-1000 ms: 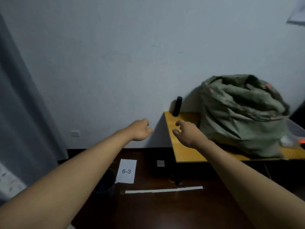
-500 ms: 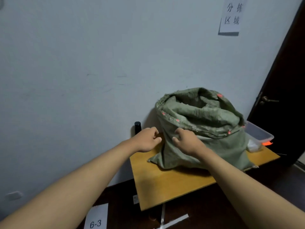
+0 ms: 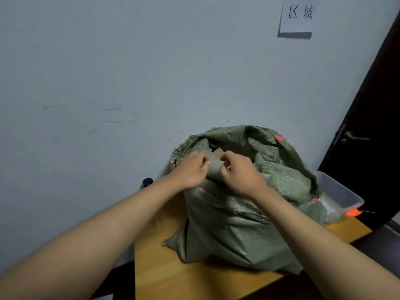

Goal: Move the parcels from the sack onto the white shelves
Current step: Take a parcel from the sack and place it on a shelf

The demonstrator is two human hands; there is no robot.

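Observation:
A green woven sack (image 3: 233, 224) with orange marks stands on a wooden table (image 3: 173, 276) against the wall. Its mouth is rolled down and open at the top. My left hand (image 3: 191, 169) grips the near rim of the sack on the left. My right hand (image 3: 240, 172) grips the same rim just to the right. A pale brown corner of a parcel (image 3: 218, 152) shows inside the mouth, just behind my fingers. No white shelves are in view.
A black cylinder (image 3: 147, 182) stands at the table's back left by the wall. A clear plastic bin (image 3: 344, 195) with an orange item sits right of the sack. A dark door (image 3: 372, 126) with a handle is at the far right. A paper sign (image 3: 297, 16) hangs on the wall.
I have come closer to the table. Both hands rose from the sack's lower front to its rim and took hold of the fabric at the mouth.

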